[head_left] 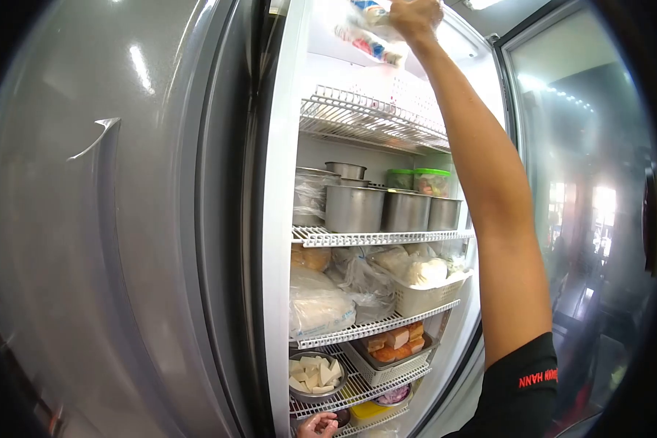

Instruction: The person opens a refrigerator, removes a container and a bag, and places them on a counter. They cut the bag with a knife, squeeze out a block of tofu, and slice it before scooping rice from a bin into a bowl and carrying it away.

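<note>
My right hand (416,18) is raised at the top of the open fridge, its fingers closed on a clear plastic package (372,44) with blue and red print. The package hangs above the top wire shelf (376,109) and is partly cut off by the frame's top edge. Low in the view, my left hand (318,425) is beside the bottom shelves, below a metal bowl of white pieces (316,374). Its fingers are curled, and whether they hold anything is hidden.
Metal pots (354,208) and green-lidded tubs (432,182) stand on the second shelf. Below are plastic bags (321,303), a white basket (427,296) and a tray of orange blocks (394,347). A glass door (584,219) stands open at right; a grey door (87,219) is at left.
</note>
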The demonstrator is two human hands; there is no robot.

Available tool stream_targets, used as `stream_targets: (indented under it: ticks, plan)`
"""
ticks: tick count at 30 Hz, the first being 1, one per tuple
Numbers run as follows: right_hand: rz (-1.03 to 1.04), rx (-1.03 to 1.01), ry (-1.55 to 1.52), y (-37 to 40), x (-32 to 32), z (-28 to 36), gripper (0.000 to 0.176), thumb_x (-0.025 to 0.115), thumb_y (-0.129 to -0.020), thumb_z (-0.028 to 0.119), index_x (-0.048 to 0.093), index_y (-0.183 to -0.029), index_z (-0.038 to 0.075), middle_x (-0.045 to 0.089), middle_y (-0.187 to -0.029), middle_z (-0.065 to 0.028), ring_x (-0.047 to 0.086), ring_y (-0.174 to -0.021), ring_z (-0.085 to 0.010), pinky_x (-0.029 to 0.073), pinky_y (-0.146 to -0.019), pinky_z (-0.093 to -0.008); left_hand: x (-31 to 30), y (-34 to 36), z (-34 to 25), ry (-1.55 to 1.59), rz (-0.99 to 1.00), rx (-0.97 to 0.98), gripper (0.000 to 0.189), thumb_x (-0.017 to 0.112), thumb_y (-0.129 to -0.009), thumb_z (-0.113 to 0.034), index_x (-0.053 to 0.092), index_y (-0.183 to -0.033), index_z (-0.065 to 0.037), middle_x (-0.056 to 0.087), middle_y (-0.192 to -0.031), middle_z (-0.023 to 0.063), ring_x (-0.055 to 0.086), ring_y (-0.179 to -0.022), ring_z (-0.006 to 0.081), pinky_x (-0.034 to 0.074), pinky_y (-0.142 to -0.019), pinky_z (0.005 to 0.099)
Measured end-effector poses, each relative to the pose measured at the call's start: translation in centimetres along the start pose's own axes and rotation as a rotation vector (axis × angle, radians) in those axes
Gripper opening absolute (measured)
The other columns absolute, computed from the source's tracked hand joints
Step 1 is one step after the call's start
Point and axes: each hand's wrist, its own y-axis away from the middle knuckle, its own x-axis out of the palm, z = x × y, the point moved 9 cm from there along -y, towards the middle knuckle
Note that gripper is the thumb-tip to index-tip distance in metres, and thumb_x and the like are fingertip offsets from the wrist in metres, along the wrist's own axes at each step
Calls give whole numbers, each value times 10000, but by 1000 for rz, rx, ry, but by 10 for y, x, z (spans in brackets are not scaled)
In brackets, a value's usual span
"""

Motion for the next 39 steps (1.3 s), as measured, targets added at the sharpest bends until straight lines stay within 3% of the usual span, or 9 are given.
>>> stream_targets:
  ticks: [6, 11, 12, 13, 22, 31, 34, 36, 39]
  plan:
    - [-89, -32, -6, -5, -73, 36, 569, 732, -738, 280, 475, -1074, -101, 585, -984, -216, 592, -911, -273, 508, -775, -330, 19, 5, 1, 79, 102, 62, 158, 562, -871, -117, 582, -993, -20, 583, -756, 14, 536, -636, 96, 462, -575, 244]
    - [78, -13, -666, 42, -136, 53, 193, 659, -802, 71, 579, -892, -80, 647, -856, -111, 610, -795, -131, 497, -671, -219, 69, -5, -20, 339, 207, 126, 369, 613, -821, -62, 462, -1155, -22, 556, -896, 18, 524, -782, 75, 422, -695, 204]
    - [-16, 4, -477, 56, -160, 44, 145, 664, -779, 92, 609, -803, -39, 651, -782, -96, 609, -743, -144, 492, -651, -266, 80, -8, -36, 356, 219, 154, 414, 611, -824, -63, 435, -1197, -30, 547, -962, 30, 524, -838, 89, 423, -720, 213]
    - [71, 131, -354, 71, -177, 23, 492, 770, -701, 241, 534, -982, -87, 613, -831, -118, 614, -662, -157, 506, -581, -278, 87, -10, -59, 374, 213, 227, 479, 631, -814, -96, 401, -1230, -36, 511, -1043, 51, 497, -929, 112, 424, -755, 247]
    - [242, 434, 39, 301, -335, 60, 401, 773, -688, 94, 536, -987, -29, 613, -861, -71, 571, -722, -93, 491, -652, -237, 122, -31, -198, 642, 269, 509, 1209, 791, -634, -410, -88, -1401, -91, 106, -1422, 182, 242, -1276, 293, 372, -949, 460]
    - [549, 398, 602, 413, -443, 108, 484, 809, -606, 155, 544, -967, -30, 570, -971, -163, 585, -849, -277, 474, -753, -340, 207, 29, -32, 376, 630, 14, 1099, 795, -615, -181, 40, -1378, 54, 315, -1305, 182, 336, -1214, 238, 276, -1030, 340]
    - [465, 484, 700, 425, -492, 131, 418, 762, -629, 119, 538, -945, -39, 543, -982, -203, 553, -887, -356, 466, -763, -371, 243, 68, -25, 215, 741, 54, 625, 521, -761, -27, 255, -1319, 64, 425, -1191, 139, 443, -1073, 236, 337, -980, 344]
    - [467, 465, 794, 430, -512, 165, 394, 706, -651, 75, 514, -969, -55, 519, -987, -213, 530, -920, -375, 463, -774, -383, 263, 73, 70, 418, 755, -200, 471, 523, -840, -160, 374, -1236, 47, 467, -1191, 160, 486, -1063, 234, 394, -927, 344]
    - [365, 574, 958, 420, -563, 209, 407, 725, -654, 120, 513, -958, -47, 525, -979, -213, 536, -904, -369, 463, -748, -395, 298, 168, 7, 448, 1068, -138, 363, 567, -837, -150, 479, -1144, 20, 561, -1095, 125, 572, -940, 204, 487, -771, 325]
